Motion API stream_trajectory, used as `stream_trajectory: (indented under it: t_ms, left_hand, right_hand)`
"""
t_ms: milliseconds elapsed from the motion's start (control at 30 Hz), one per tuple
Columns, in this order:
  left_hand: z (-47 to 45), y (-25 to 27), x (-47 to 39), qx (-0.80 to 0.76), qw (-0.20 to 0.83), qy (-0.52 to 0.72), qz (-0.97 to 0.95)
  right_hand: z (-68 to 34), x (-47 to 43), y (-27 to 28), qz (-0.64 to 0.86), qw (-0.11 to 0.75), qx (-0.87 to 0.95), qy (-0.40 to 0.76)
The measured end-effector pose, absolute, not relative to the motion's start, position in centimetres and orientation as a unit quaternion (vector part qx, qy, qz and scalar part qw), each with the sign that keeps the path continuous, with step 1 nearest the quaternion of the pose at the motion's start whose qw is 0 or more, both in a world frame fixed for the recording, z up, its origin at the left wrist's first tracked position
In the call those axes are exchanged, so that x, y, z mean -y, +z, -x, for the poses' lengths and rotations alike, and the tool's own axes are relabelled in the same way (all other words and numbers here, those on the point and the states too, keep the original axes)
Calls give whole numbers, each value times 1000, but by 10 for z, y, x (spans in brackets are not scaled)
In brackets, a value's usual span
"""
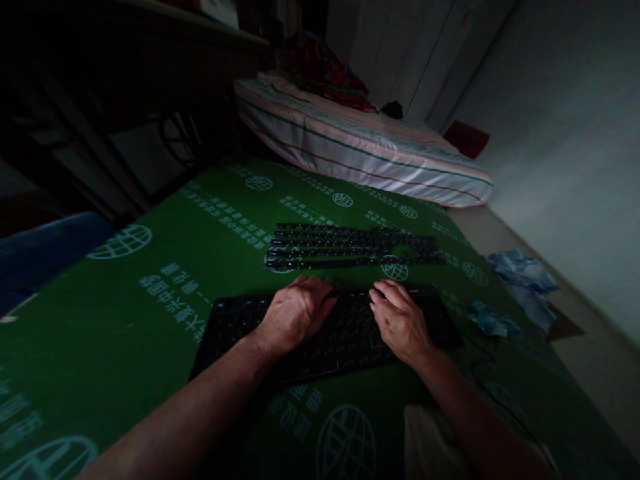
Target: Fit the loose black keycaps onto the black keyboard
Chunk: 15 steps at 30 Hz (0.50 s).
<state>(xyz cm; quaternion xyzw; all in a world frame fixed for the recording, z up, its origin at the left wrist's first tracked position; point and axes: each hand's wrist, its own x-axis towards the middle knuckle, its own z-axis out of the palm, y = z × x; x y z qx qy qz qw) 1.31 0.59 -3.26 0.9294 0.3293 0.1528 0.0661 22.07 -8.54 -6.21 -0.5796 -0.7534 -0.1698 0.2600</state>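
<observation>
So there's a long black plastic keyboard (355, 343) lying flat on a table with a green top (130, 367) printed with pale globe logos and lettering, and both bare hands are on it. The left hand (300, 308) is over the far edge around the middle, fingers curled under with the thumb close in. I can't tell if it's pinching anything, since the back of the hand blocks the view. The right hand (401, 321) is a bit further along the same edge, with bent fingertips down by the top row. Can't say whether that one's gripping something either, it's just too dim. There's a gap between the two hands with dark keyboard showing through. Just past the keyboard, a bunch of small loose black keycaps (320, 253) are laid out in long rows like a keyboard layout, a little more jumbled toward the right end. A thin black cable (500, 405) snakes along the table on the right, and near it there's a crumpled light blue piece of cloth or paper (495, 320). A bigger pale blue crumpled bundle (523, 270) is beyond the table's right edge, by the white wall (565, 133). At the back there's a mattress with a pale striped cover (365, 157), with a dark red patterned blanket (325, 73) heaped on it.
</observation>
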Motion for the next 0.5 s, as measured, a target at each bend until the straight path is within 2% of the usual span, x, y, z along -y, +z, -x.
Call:
stream_trajectory:
  t_ms: [500]
  left_hand:
    - [-13, -33, -7, -327, 69, 155, -930]
  right_hand:
    - [-224, 82, -64, 583, 307, 742, -123]
